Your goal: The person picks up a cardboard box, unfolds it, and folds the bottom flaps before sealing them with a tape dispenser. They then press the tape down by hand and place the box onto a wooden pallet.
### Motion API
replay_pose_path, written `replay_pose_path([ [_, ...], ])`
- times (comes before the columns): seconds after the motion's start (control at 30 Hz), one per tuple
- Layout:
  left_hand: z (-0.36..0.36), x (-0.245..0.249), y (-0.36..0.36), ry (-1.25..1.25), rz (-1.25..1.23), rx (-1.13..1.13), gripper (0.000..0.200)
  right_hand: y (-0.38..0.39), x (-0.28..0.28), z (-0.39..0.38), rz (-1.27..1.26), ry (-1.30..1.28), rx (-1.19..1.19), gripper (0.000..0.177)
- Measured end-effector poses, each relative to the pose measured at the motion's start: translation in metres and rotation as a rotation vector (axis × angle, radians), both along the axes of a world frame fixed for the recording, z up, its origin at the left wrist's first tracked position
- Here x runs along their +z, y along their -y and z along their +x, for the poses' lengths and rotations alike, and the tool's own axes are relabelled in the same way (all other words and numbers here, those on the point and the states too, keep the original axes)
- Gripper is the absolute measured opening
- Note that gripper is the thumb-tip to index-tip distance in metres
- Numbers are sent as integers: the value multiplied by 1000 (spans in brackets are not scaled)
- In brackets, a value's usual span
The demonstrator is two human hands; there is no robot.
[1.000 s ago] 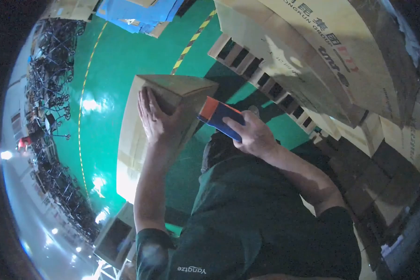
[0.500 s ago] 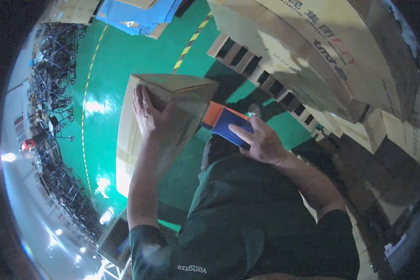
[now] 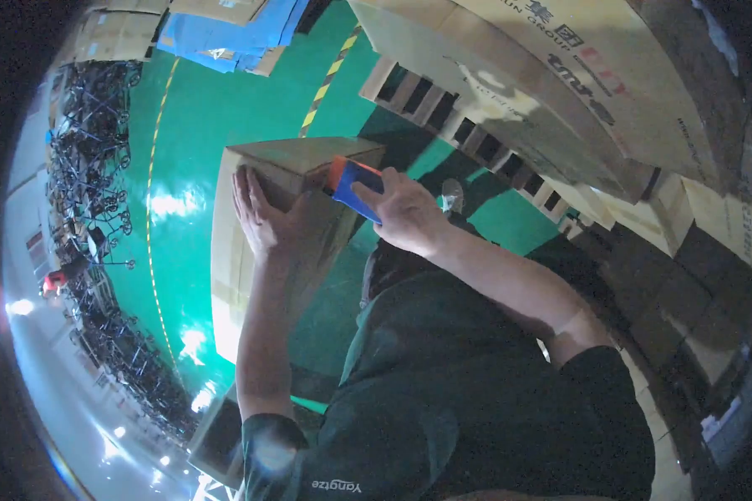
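Note:
A tall brown carton (image 3: 242, 242) stands in front of me, tilted in this view. My left hand (image 3: 263, 215) lies flat on its upper part, fingers stretched out and thumb apart. In my right hand (image 3: 405, 213) is a blue and orange tape dispenser (image 3: 359, 185), fingers wrapped round its body. Its orange front end is right at the carton's top edge, on the right side. A clear round part (image 3: 452, 195) shows just behind my right hand.
Large printed cartons (image 3: 551, 92) stand on a wooden pallet (image 3: 434, 104) to the right. Flattened blue and brown cardboard (image 3: 226, 37) lies at the top. Black metal frames (image 3: 96, 167) line the left, beyond a yellow floor line (image 3: 150, 184). A person in red (image 3: 54, 282) is far left.
My right hand has moved left and forward with the tape dispenser, bringing it to the carton's top edge. My left hand stays flat on the carton. The view has shifted slightly.

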State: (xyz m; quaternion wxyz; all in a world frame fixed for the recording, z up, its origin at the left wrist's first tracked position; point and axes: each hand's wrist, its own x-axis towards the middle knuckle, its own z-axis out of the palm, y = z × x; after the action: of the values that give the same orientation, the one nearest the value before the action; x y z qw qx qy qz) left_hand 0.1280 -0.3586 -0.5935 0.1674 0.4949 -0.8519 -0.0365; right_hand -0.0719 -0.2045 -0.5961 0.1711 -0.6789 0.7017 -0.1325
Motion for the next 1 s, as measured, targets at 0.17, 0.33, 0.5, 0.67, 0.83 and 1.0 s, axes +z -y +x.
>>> replay_pose_path([
  [0.17, -2, 4, -1, 29, 33, -24, 106, 14, 14, 4, -9, 95, -68, 48],
  [0.33, -6, 4, -4, 15, -24, -23, 102, 23, 23, 8, 7, 136, -83, 41],
  [0.5, -7, 8, -3, 49, -3, -19, 101, 31, 34, 7, 68, 127, -74, 36],
  [0.67, -11, 12, -4, 55, 36, 9, 104, 20, 31, 2, 114, 133, -56, 55],
  [0.83, -5, 12, 5, 97, 113, 44, 109, -16, 43, -18, 78, 83, -44, 62],
  [1.0, 2, 10, 12, 105, 129, -5, 114, -40, 51, -28, -58, 46, -44, 67],
])
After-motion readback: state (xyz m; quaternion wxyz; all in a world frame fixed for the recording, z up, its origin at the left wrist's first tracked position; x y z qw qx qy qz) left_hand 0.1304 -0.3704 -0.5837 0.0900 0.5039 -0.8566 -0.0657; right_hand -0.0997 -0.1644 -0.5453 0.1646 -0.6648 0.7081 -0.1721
